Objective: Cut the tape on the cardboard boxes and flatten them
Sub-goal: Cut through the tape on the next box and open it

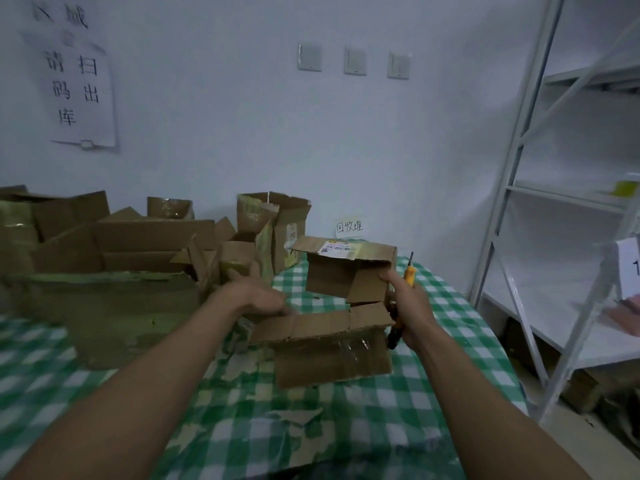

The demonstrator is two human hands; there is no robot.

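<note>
Right hand (407,301): fingers clamped round yellow-and-black utility knife (410,276), thumb on small open brown cardboard box with shipping label (346,273), mid-table over green-checked tablecloth (450,327). Left hand (261,299): fingers loosely apart, touching flattened brown cardboard box (332,348) just below.

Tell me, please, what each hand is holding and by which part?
The right hand grips the utility knife round its handle, thumb on the labelled box's right edge. The left hand is open, holding nothing.
</note>
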